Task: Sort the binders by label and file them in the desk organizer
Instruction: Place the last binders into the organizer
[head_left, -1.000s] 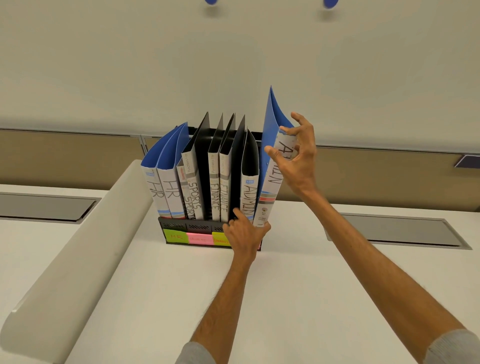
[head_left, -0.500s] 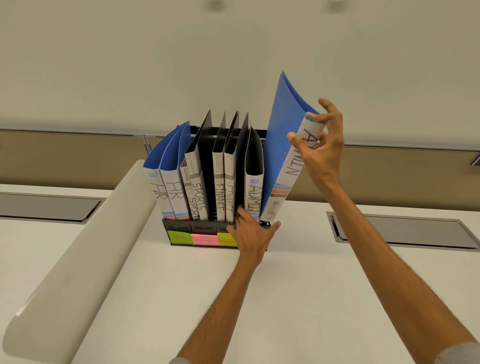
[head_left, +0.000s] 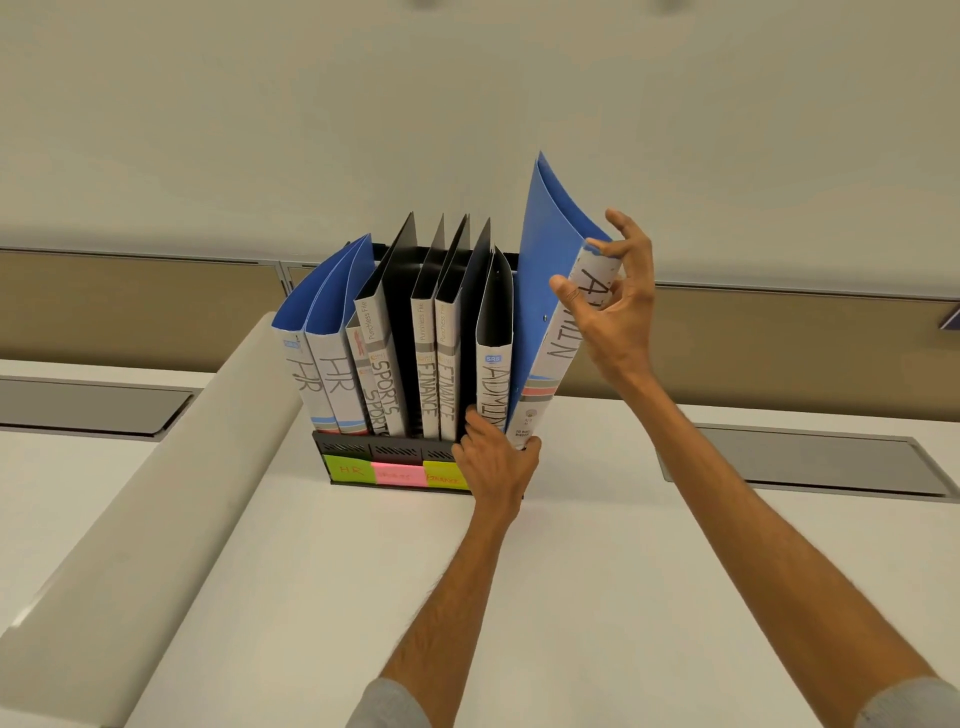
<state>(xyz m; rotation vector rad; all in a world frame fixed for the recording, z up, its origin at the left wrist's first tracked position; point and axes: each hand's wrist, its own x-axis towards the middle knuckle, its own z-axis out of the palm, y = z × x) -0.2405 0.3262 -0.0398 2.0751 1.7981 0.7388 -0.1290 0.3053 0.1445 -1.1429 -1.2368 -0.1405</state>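
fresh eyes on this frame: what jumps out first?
The blue ADMIN binder, leaning out to the right at the right end of the black desk organizer. The right hand pinches the top of its spine; the left hand sits at its foot, by the black ADMIN binder. Left of them, the HR, SPORTS and FINANCE binders stand filed above coloured sticky notes.

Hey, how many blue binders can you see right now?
3. Two HR binders stand at the organizer's left end. One ADMIN binder leans at its right end, right hand gripping its top, left hand its bottom. None looks hidden.
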